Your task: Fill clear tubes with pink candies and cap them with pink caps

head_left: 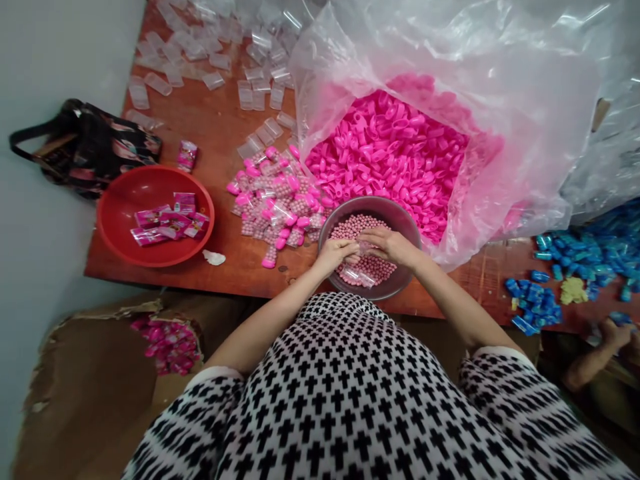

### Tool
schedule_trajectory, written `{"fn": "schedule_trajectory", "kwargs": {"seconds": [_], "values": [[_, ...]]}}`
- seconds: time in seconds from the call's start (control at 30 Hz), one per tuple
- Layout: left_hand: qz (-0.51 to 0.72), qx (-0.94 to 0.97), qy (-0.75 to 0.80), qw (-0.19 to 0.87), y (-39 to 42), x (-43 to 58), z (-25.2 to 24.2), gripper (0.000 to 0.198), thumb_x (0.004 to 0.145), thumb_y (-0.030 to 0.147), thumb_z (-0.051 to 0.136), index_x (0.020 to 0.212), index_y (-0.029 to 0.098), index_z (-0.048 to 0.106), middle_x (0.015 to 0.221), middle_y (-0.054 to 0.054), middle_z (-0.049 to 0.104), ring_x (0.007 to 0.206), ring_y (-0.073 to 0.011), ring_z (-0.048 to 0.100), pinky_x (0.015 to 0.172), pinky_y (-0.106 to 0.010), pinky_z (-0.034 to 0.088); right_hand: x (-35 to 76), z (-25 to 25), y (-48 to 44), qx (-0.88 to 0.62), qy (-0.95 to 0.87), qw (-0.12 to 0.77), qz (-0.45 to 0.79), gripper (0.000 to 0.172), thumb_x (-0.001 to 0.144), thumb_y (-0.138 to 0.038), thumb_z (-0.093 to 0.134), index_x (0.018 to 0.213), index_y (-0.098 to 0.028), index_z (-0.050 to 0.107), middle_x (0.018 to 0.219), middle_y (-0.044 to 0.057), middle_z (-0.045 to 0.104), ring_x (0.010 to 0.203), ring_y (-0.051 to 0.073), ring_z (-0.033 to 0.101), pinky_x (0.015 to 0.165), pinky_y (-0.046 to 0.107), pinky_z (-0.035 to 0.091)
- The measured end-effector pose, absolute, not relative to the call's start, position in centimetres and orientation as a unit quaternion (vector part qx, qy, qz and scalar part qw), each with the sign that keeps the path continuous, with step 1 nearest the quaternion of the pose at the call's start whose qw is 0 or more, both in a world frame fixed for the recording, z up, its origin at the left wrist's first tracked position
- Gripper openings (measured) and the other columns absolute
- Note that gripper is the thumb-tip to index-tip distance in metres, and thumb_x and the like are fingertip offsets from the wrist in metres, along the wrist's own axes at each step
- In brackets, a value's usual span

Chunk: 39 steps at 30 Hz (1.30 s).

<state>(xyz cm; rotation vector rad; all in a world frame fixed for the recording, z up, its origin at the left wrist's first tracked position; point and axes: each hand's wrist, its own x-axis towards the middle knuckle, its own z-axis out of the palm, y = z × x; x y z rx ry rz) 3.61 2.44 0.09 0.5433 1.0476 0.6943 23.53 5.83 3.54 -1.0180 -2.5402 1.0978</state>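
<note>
A dark bowl (327, 230) of small pink balls sits at the table's front edge, with both my hands over it. Between the fingers of my left hand (340, 255) is a small clear plastic container (363, 247), partly covered. My right hand (389, 245) meets it from the other side, fingers curled over the container's end; what they pinch is hidden. More clear containers (359, 277) lie on the balls near the bowl's front. Left of the bowl is a heap of filled containers with pink caps (280, 200). Behind it, a large plastic bag (525, 100) lies open, full of loose pink caps (385, 147).
A red bowl (113, 233) with several pink packets stands left, beside a flowered black bag (120, 140). Clear containers (200, 47) are scattered at the back. Blue packets (535, 303) lie right, near another person's hand (615, 333). A cardboard box (90, 373) stands below left.
</note>
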Motion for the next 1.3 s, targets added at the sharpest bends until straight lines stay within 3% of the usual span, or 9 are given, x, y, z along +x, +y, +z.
{"fn": "schedule_trajectory", "kwargs": {"seconds": [0.07, 0.17, 0.27, 0.4, 0.63, 0.8, 0.97, 1.13, 1.3], "values": [[0.316, 0.265, 0.486, 0.77, 2.9, 3.6, 0.0, 0.04, 0.057, 0.045, 0.08, 0.071, 0.01, 0.068, 0.061, -0.003, 0.067, 0.054, -0.0149, 0.065, 0.066, -0.037, 0.06, 23.6, 3.6, 6.6, -0.318, -0.885, 0.048, 0.335, 0.038, 0.089, -0.042, 0.051, 0.119, -0.019, 0.058, 0.117, 0.013, 0.061, 0.108, 0.025, 0.056, 0.095, 0.043, 0.044], [0.352, 0.269, 0.52, 0.73, 3.3, 3.4, -0.3, 0.04, 0.06, 0.041, 0.078, 0.083, 0.01, 0.069, 0.067, -0.002, 0.067, 0.059, -0.0135, 0.065, 0.068, -0.036, 0.06, 23.5, 2.8, 7.4, -0.357, -0.893, -0.025, 0.272, 0.041, 0.085, -0.042, 0.057, 0.116, -0.016, 0.057, 0.109, 0.014, 0.061, 0.102, 0.026, 0.055, 0.087, 0.038, 0.046], [0.392, 0.257, 0.561, 0.682, 3.3, 2.5, -0.5, 0.043, 0.064, 0.037, 0.076, 0.097, 0.011, 0.067, 0.076, -0.002, 0.069, 0.063, -0.0119, 0.066, 0.071, -0.035, 0.06, 23.2, 1.2, 8.0, -0.467, -0.86, -0.121, 0.168, 0.028, 0.091, -0.028, 0.047, 0.109, -0.01, 0.059, 0.107, 0.019, 0.058, 0.101, 0.027, 0.051, 0.08, 0.036, 0.045], [0.409, 0.259, 0.567, 0.667, 2.9, 0.5, -0.3, 0.043, 0.066, 0.04, 0.074, 0.097, 0.01, 0.067, 0.079, -0.004, 0.069, 0.067, -0.0136, 0.068, 0.074, -0.036, 0.06, 20.8, -1.5, 7.7, -0.464, -0.855, -0.178, 0.15, 0.03, 0.094, -0.016, 0.033, 0.108, -0.007, 0.059, 0.107, 0.02, 0.056, 0.1, 0.026, 0.05, 0.083, 0.036, 0.041], [0.439, 0.334, 0.608, 0.572, 2.2, -1.3, 0.3, 0.04, 0.076, 0.041, 0.064, 0.104, 0.013, 0.066, 0.093, -0.008, 0.071, 0.079, -0.0172, 0.069, 0.075, -0.035, 0.059, 16.2, -4.9, 5.3, -0.436, -0.821, -0.041, 0.366, 0.03, 0.081, -0.016, 0.062, 0.11, -0.011, 0.061, 0.109, 0.013, 0.059, 0.097, 0.021, 0.054, 0.084, 0.032, 0.043], [0.363, 0.533, 0.614, 0.456, 1.9, -1.8, 0.6, 0.033, 0.082, 0.024, 0.056, 0.113, 0.018, 0.065, 0.113, -0.007, 0.068, 0.105, -0.0195, 0.063, 0.097, -0.036, 0.048, 18.3, -3.7, 4.9, -0.46, -0.664, 0.117, 0.578, 0.045, 0.065, -0.021, 0.076, 0.108, -0.014, 0.064, 0.098, 0.005, 0.066, 0.091, 0.018, 0.058, 0.087, 0.032, 0.044], [0.307, 0.57, 0.557, 0.521, 1.6, -0.2, 1.1, 0.041, 0.078, 0.023, 0.061, 0.118, 0.017, 0.062, 0.124, -0.008, 0.063, 0.113, -0.0224, 0.059, 0.101, -0.036, 0.044, 19.5, -0.6, 4.2, -0.44, -0.554, 0.236, 0.666, 0.046, 0.064, -0.032, 0.076, 0.107, -0.019, 0.065, 0.102, 0.002, 0.067, 0.094, 0.017, 0.06, 0.09, 0.033, 0.045], [0.357, 0.504, 0.54, 0.571, 1.6, 1.9, 1.1, 0.028, 0.077, 0.024, 0.062, 0.101, 0.014, 0.07, 0.101, -0.006, 0.072, 0.095, -0.0206, 0.065, 0.089, -0.033, 0.05, 20.1, 1.1, 3.3, -0.459, -0.545, 0.242, 0.659, 0.027, 0.074, -0.04, 0.068, 0.087, -0.016, 0.065, 0.076, 0.0, 0.065, 0.069, 0.014, 0.061, 0.07, 0.029, 0.052], [0.363, 0.447, 0.495, 0.65, 1.8, 2.5, 0.8, 0.04, 0.07, 0.038, 0.069, 0.101, 0.013, 0.071, 0.096, -0.007, 0.072, 0.085, -0.0209, 0.066, 0.081, -0.033, 0.053, 21.9, 3.3, 3.7, -0.445, -0.688, 0.264, 0.509, 0.046, 0.077, -0.037, 0.067, 0.119, -0.021, 0.055, 0.105, 0.006, 0.065, 0.09, 0.018, 0.063, 0.08, 0.031, 0.051]]}}
